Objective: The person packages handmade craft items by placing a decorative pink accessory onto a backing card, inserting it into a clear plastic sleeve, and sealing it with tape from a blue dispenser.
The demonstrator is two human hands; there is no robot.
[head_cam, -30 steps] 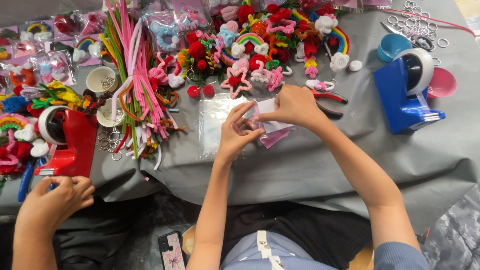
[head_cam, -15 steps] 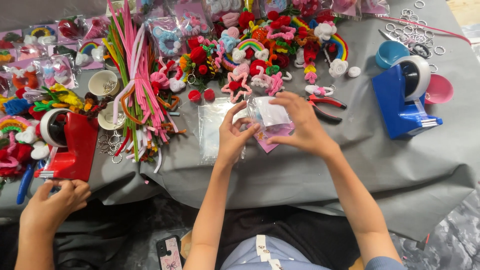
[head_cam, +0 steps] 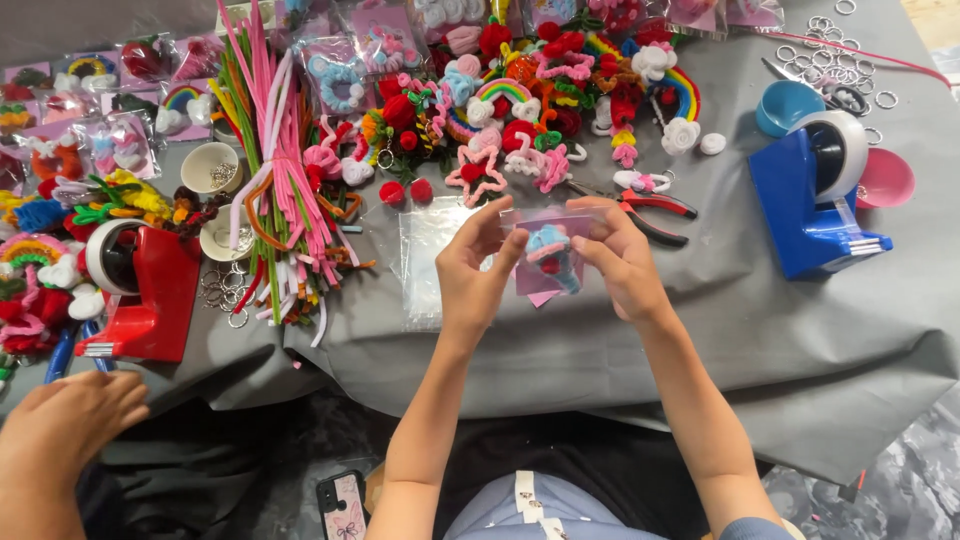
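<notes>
Fingertips hide the edges of the clear packet (head_cam: 548,262) at frame centre above the table (head_cam: 760,330); left hand (head_cam: 472,268) and right hand (head_cam: 622,262) fingers pinch it, showing a blue-pink pipe-cleaner charm (head_cam: 550,250) on pink card

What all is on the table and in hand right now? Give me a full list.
small clear bag: one, holding a blue, white and pink pipe-cleaner piece with a pink card, between both hands
stack of clear bags: flat on the grey table cover, behind the left hand
blue tape dispenser: one, far right
red tape dispenser: one, left
red-handled pliers: one, behind the right hand
pipe cleaners: loose bundle, mostly pink and green, centre left
finished pipe-cleaner ornaments: many, mixed colours, top centre
metal rings: several, top right
phone: one, bottom centre
another person's hand: bottom left
left hand: grip on bag
right hand: grip on bag
</notes>
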